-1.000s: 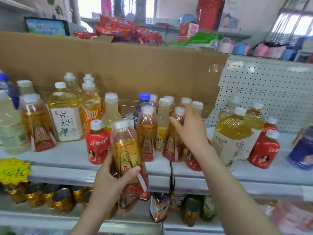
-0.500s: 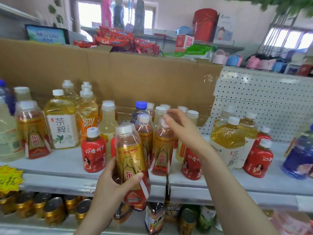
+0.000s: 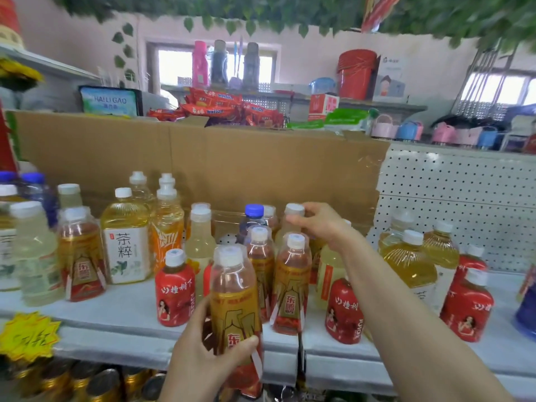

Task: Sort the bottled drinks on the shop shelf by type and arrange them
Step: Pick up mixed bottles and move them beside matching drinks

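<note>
2 hands at work among mixed drinks on a white shop shelf (image 3: 116, 323) backed by a cardboard sheet (image 3: 232, 169).
The left hand (image 3: 203, 352) wraps its fingers and thumb firmly round an amber bottle (image 3: 235, 309), held upright just in front of the shelf edge. A matching bottle (image 3: 291, 285) stands on the shelf just to its right, and a red bottle (image 3: 174, 288) just to its left. The right hand (image 3: 322, 224) reaches to the back row, its fingertips closed on the white cap of a pale bottle (image 3: 294, 211) standing there.
</note>
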`<state>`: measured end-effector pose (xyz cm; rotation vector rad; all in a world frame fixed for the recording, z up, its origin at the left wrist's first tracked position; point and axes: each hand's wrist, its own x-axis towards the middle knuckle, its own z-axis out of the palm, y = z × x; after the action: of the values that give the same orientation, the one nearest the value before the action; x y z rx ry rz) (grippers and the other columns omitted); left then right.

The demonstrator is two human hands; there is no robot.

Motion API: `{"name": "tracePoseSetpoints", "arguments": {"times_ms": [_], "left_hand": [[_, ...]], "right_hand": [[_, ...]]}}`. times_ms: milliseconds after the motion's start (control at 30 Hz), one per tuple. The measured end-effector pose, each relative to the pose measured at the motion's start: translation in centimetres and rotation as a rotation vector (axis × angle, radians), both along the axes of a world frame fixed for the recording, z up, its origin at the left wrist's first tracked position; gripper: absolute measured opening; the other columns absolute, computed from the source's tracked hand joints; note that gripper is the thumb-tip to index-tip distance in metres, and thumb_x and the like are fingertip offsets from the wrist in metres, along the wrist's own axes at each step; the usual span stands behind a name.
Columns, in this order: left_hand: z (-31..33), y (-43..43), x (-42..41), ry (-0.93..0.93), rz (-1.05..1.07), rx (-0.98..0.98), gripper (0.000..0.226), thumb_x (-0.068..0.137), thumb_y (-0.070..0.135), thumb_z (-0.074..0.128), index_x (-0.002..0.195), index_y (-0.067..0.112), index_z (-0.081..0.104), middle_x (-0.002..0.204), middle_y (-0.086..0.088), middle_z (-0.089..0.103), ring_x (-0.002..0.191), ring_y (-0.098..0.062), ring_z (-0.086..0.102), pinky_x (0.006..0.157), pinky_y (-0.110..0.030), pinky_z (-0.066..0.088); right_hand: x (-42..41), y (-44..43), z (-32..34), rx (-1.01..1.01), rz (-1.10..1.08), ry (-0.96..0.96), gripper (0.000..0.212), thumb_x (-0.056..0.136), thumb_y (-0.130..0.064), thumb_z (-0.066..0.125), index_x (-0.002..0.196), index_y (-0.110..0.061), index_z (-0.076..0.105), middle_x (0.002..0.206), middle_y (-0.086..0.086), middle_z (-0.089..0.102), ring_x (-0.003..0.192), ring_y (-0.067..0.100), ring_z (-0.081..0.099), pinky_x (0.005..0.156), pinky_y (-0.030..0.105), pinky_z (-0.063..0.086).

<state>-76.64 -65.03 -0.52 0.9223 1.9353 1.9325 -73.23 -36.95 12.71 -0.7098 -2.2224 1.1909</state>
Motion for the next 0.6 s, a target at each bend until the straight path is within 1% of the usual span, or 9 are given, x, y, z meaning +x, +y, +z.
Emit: {"name": "tracePoseSetpoints", "arguments": {"times_ms": [67,133,200,233,300,333,400,500,600], "left_hand": [[0.0,0.3,0.3,0.056,-0.011,0.002,0.076,0.057,0.034,0.092,0.113,0.056,0.044,0.115,0.021,0.059,0.103,0.001,0.058,0.078,-0.015,0.042],[0.3,1.1,0.9,0.095,-0.028,-0.012,0.074,0.061,0.037,0.091,0.116,0.053,0.045,0.113,0.024,0.06,0.102,0.006,0.056,0.075,-0.009,0.039],[0.6,2.3,1.6,0.14,-0.037,-0.028,0.065,0.063,0.04,0.088,0.112,0.051,0.047,0.108,0.028,0.059,0.099,0.01,0.054,0.075,-0.009,0.04],[0.8,3.0,2.0,0.161,-0.036,-0.034,0.06,0.064,0.041,0.088,0.109,0.051,0.048,0.105,0.03,0.059,0.097,0.011,0.054,0.077,-0.01,0.041],[0.8,4.5,2.5,0.177,-0.028,-0.052,0.055,0.066,0.04,0.087,0.104,0.049,0.049,0.101,0.031,0.058,0.096,0.011,0.052,0.077,-0.009,0.04],[0.6,5.2,2.6,0.183,-0.021,-0.063,0.055,0.066,0.042,0.087,0.105,0.048,0.049,0.1,0.031,0.058,0.097,0.01,0.052,0.076,-0.009,0.039],[0.3,6.7,2.9,0.218,0.001,-0.091,0.057,0.064,0.049,0.085,0.11,0.046,0.051,0.104,0.027,0.06,0.1,0.006,0.055,0.079,-0.015,0.044],[0.1,8.3,3.3,0.267,0.039,-0.121,0.065,0.064,0.054,0.083,0.12,0.039,0.052,0.11,0.022,0.061,0.106,-0.004,0.058,0.092,-0.03,0.05],[0.1,10.0,3.7,0.317,0.057,-0.133,0.079,0.067,0.049,0.084,0.134,0.035,0.044,0.12,0.017,0.061,0.115,-0.007,0.056,0.099,-0.036,0.05]], "right_hand": [[1.7,-0.7,1.4,0.028,-0.041,0.188,0.011,0.093,-0.027,0.072,0.101,-0.027,0.066,0.113,0.005,0.073,0.092,0.015,0.068,0.079,0.03,0.053],[3.5,-1.6,3.2,0.073,-0.082,0.375,0.016,0.096,-0.031,0.067,0.111,-0.027,0.063,0.115,-0.003,0.07,0.1,0.011,0.067,0.083,0.026,0.053],[5.2,-2.9,5.1,0.143,-0.126,0.562,0.021,0.097,-0.036,0.064,0.116,-0.028,0.06,0.113,-0.009,0.067,0.1,0.005,0.065,0.083,0.023,0.052],[6.0,-3.5,5.9,0.16,-0.139,0.654,0.019,0.098,-0.037,0.063,0.115,-0.03,0.059,0.113,-0.009,0.067,0.1,0.005,0.065,0.085,0.026,0.053],[7.8,-4.5,7.3,0.169,-0.134,0.803,0.019,0.098,-0.038,0.062,0.114,-0.028,0.057,0.116,-0.002,0.069,0.104,0.014,0.068,0.091,0.038,0.057],[8.8,-4.9,7.7,0.167,-0.123,0.843,0.021,0.099,-0.037,0.06,0.115,-0.025,0.056,0.117,0.004,0.069,0.104,0.02,0.07,0.09,0.043,0.058],[10.8,-5.4,7.8,0.146,-0.085,0.864,0.022,0.102,-0.035,0.056,0.118,-0.02,0.054,0.111,0.011,0.068,0.095,0.022,0.072,0.08,0.041,0.06],[13.4,-6.2,6.0,0.148,-0.091,0.812,0.021,0.104,-0.038,0.052,0.115,-0.021,0.056,0.098,0.008,0.068,0.087,0.022,0.072,0.073,0.04,0.059],[15.1,-6.6,3.8,0.145,-0.142,0.798,0.023,0.105,-0.036,0.049,0.11,-0.014,0.054,0.095,0.006,0.067,0.082,0.018,0.071,0.069,0.038,0.059]]}}
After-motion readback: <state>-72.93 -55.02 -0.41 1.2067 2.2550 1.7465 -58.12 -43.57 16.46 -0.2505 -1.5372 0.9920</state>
